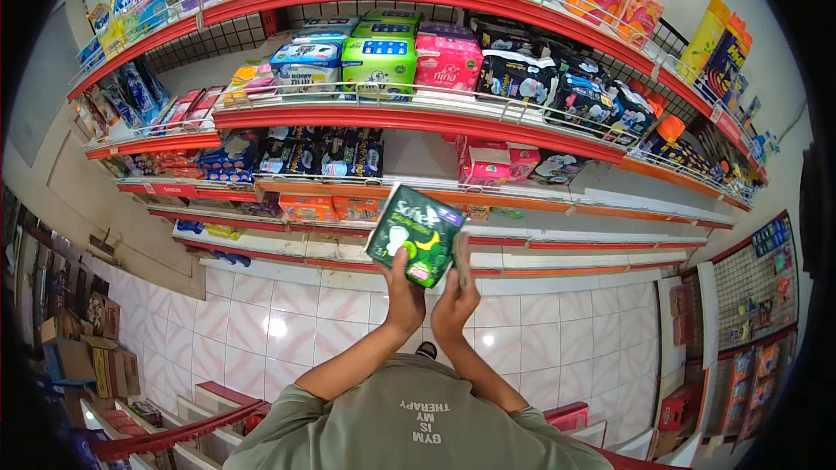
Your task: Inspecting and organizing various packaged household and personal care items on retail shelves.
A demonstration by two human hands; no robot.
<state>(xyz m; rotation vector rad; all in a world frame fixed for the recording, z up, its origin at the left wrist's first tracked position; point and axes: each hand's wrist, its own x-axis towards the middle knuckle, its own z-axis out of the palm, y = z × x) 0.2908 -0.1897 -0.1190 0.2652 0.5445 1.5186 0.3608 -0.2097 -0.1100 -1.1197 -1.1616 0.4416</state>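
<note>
A dark green pack of Softex sanitary pads [418, 232] is held up in front of the shelves, tilted. My left hand [401, 290] grips its lower left part, the thumb lying on the printed face. At the pack's right side, my right hand [455, 303] holds a thin, brownish flat thing [462, 261], seen nearly edge-on; what it is I cannot tell. Behind stand packs of pads on the middle shelf: a blue and white pack [305, 68], a green pack [379, 68], a pink pack [448, 64] and black packs [516, 75].
Red-edged shelves with wire rails, such as the middle one [392, 119], curve across the view. Pink packs [484, 163] and black packs [353, 153] lie on the shelf below. Cardboard boxes [108, 362] stand at lower left. Another shelf's red edge [176, 431] is close behind me.
</note>
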